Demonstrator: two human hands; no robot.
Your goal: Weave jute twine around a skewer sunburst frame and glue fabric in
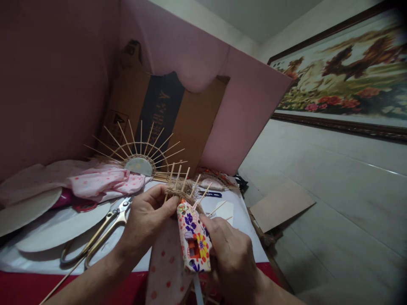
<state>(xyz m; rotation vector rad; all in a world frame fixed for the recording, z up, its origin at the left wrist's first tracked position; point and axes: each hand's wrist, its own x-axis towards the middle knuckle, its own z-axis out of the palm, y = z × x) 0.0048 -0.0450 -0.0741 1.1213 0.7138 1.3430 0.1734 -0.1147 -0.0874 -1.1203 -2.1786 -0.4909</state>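
My left hand [149, 216] pinches the edge of a half-made piece of wooden sticks [187, 176] bound with twine [181, 190]. In my right hand [233, 248] is a hot glue gun [194, 241] covered in flower-patterned cloth, with a pale glue stick [198, 288] poking out of its back. The gun's orange nozzle [182, 201] points away from me and sits close by the twine, near my left thumb; whether it touches cannot be told. My right fingers on the far side of the gun are hidden. Polka-dot fabric [162, 262] hangs below the gun.
Gold-handled scissors [104, 233] lie left of my left arm, beside white oval boards [63, 228]. Behind are pink dotted cloth [108, 180] and a finished-looking stick fan [140, 165] against a cardboard box [190, 114]. A dark cutter [210, 194] lies beyond my hands. A tiled wall [333, 178] bounds the right.
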